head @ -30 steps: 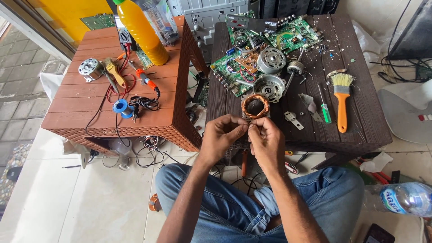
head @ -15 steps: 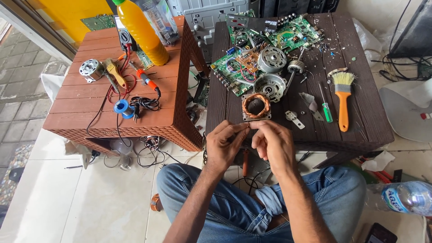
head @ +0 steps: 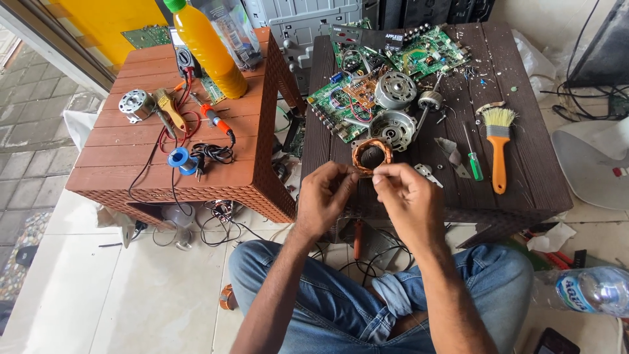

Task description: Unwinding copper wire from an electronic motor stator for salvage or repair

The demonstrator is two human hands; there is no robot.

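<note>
Both hands were raised over the near edge of the dark brown slatted counter (head: 524,164), forearms coming up from the lap w/ blue jeans (head: 341,308) below. Left hand (head: 324,200) was curled, thumb & fingers pinched shut near the lower left rim of the round copper-wound motor coil (head: 372,156); what sat betw. the tips was too small to tell. Right hand (head: 409,196) was bent at the wrist, fingers closed in a pinch just below the coil's lower right rim, poss. on a thin wire, can't confirm. The coil sat by the counter's near edge, touching or just above the fingertips.

Behind the coil, mid-counter: grey round metal motor housing (head: 392,128), a second grey motor part (head: 395,90), green circuit boards (head: 341,101) toward the far left corner. Toward the right edge lay an orange-handled paintbrush w/ pale bristles (head: 498,147) & beside it a green-handled screwdriver (head: 473,157).

A second, reddish-brown woven-look counter (head: 131,154) stood to the left, apart from the dark one. It carried a tall yellow plastic bottle w/ green cap (head: 206,49) at the far edge, a small silver motor (head: 134,105) near the left edge, an orange-handled soldering iron (head: 216,121), a blue spool of solder (head: 178,158) nr the front. Pale tiled floor (head: 98,295) below; cables tangled under the counters.
</note>
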